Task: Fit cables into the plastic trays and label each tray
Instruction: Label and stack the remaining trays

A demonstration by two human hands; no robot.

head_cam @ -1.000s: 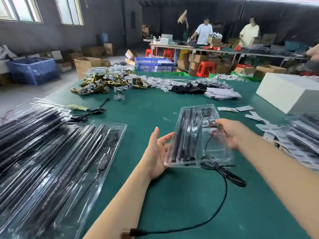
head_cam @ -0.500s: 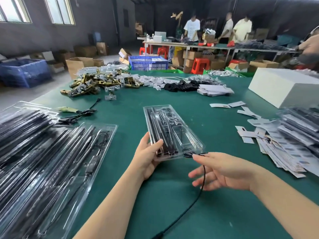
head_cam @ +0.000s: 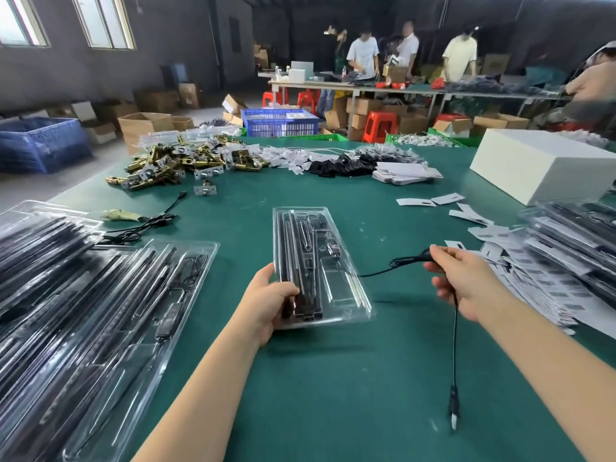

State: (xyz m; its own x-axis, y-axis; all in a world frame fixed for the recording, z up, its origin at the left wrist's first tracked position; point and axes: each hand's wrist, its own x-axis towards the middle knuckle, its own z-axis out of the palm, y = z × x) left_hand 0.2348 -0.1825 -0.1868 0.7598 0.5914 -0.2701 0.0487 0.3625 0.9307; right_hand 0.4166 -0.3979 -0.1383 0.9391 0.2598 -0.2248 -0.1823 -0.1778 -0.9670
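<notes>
A clear plastic tray [head_cam: 336,278] with black rods in its slots lies flat on the green table [head_cam: 333,378], long side pointing away from me. My left hand [head_cam: 266,305] grips its near left corner, thumb on top. A thin black cable [head_cam: 455,335] runs from the tray's right edge to my right hand [head_cam: 466,281], which pinches it to the right of the tray, above the table. The cable's plug end [head_cam: 454,411] hangs below that hand.
Stacks of filled clear trays [head_cam: 83,311] cover the left side. More trays and white barcode labels [head_cam: 550,278] are piled on the right. A white box [head_cam: 540,168], brass hardware [head_cam: 173,165] and loose cables [head_cam: 146,221] lie further back. Several people work at a far table.
The tray went from being held up tilted to lying flat on the table. My right hand has taken hold of the cable and drawn it out to the right.
</notes>
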